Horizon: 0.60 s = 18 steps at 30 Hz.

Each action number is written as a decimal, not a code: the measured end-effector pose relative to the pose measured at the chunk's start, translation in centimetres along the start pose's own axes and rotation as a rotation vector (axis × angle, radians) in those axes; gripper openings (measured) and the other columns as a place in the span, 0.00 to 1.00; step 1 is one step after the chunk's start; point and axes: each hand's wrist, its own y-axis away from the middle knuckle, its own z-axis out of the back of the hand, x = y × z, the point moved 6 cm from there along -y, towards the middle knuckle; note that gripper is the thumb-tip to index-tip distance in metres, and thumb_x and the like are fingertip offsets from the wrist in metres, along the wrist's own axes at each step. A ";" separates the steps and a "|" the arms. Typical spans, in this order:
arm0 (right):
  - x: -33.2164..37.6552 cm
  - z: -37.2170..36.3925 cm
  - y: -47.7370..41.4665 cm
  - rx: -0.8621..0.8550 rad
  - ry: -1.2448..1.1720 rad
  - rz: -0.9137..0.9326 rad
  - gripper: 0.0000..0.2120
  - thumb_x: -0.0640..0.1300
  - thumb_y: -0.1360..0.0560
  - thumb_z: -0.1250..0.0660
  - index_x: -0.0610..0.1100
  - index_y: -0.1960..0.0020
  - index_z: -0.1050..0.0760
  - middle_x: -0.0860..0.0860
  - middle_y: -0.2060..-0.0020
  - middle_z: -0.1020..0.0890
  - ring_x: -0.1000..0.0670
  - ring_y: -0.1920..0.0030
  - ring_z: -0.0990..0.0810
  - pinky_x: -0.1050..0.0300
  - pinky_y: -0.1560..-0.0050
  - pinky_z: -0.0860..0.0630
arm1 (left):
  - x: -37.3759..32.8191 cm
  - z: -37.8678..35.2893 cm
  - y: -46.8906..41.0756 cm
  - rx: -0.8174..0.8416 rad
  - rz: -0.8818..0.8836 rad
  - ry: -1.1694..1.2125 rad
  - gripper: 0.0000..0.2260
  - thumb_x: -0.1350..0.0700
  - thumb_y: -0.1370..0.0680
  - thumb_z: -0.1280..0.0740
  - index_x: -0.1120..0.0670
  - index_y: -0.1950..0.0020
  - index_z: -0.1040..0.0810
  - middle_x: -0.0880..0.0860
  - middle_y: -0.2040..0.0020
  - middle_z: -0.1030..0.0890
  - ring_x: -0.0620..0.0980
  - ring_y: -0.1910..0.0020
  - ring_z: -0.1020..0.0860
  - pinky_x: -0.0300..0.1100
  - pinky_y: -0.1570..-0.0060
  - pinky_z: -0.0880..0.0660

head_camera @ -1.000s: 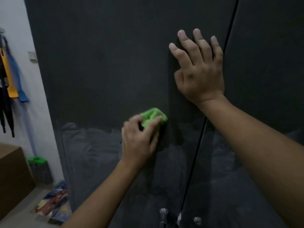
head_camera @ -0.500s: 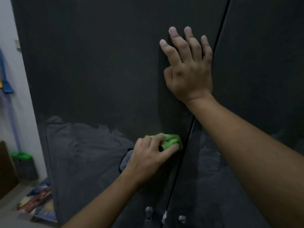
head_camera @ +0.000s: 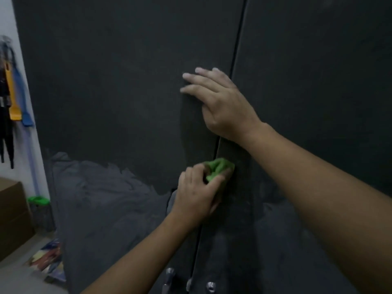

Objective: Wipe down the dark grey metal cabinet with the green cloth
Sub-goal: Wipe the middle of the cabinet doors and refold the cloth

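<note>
The step in hand is the wiping itself, at about the middle height of the dark grey metal cabinet (head_camera: pixel 106 81). The left hand (head_camera: pixel 195 194) holds the green cloth (head_camera: pixel 219 167) bunched into a small wad, its fingers (head_camera: pixel 215 182) curled round it; it presses the wad against the metal at the seam (head_camera: pixel 239 39) between the two doors, just over onto the edge of the right door. The right hand (head_camera: pixel 224 105) is higher, flat on the left door just beside the seam; its fingers (head_camera: pixel 197 76) are straight and a little spread, holding nothing; I judge that it braces the door against the pressure.

Below the cloth both doors show a paler, smeared grey zone (head_camera: pixel 101 198), while the metal above looks evenly dark; whether the pale part is dust or wet marks I cannot tell in this dim light. The task seems to me about in the middle; much of the lower surface is not yet even.

The next move, as I judge, calls for a firm stroke across the right door or down into the pale zone; the wad is small, so each pass covers little, and opening it a bit would help. Near the bottom the metal handles (head_camera: pixel 169 274) stand out; the cloth must go around them.
</note>
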 end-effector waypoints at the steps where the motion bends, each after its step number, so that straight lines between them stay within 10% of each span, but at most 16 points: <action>1: -1.0 1.1 1.1 0.055 0.012 0.043 0.22 0.38 0.25 0.45 0.43 0.37 0.20 0.46 0.31 0.23 0.42 0.28 0.28 0.42 0.24 0.39 | -0.1 -0.5 1.1 0.023 -0.066 -0.023 0.24 0.46 0.27 0.36 0.45 0.32 0.32 0.56 0.45 0.33 0.55 0.54 0.32 0.49 0.59 0.26; 6: -7.2 6.9 8.1 0.110 0.220 0.040 0.20 0.44 0.20 0.40 0.51 0.29 0.25 0.52 0.25 0.29 0.47 0.24 0.33 0.38 0.23 0.45 | 1.3 0.3 2.6 0.094 -0.150 -0.102 0.24 0.50 0.25 0.31 0.42 0.31 0.31 0.55 0.44 0.31 0.54 0.54 0.29 0.49 0.60 0.24; 12: -11.6 10.8 13.2 0.085 0.299 -0.076 0.22 0.54 0.17 0.42 0.56 0.24 0.31 0.54 0.22 0.36 0.48 0.22 0.38 0.34 0.23 0.49 | 3.0 4.8 -5.7 -0.317 0.492 0.193 0.14 0.48 0.19 0.39 0.48 0.33 0.27 0.51 0.46 0.34 0.51 0.47 0.32 0.42 0.49 0.32; 18: -11.5 10.5 13.8 0.045 0.295 -0.093 0.24 0.53 0.19 0.42 0.55 0.24 0.32 0.54 0.21 0.37 0.49 0.21 0.40 0.35 0.23 0.52 | -1.0 2.9 -5.5 -0.248 0.341 0.023 0.16 0.50 0.20 0.38 0.51 0.33 0.28 0.57 0.46 0.30 0.54 0.49 0.30 0.44 0.53 0.29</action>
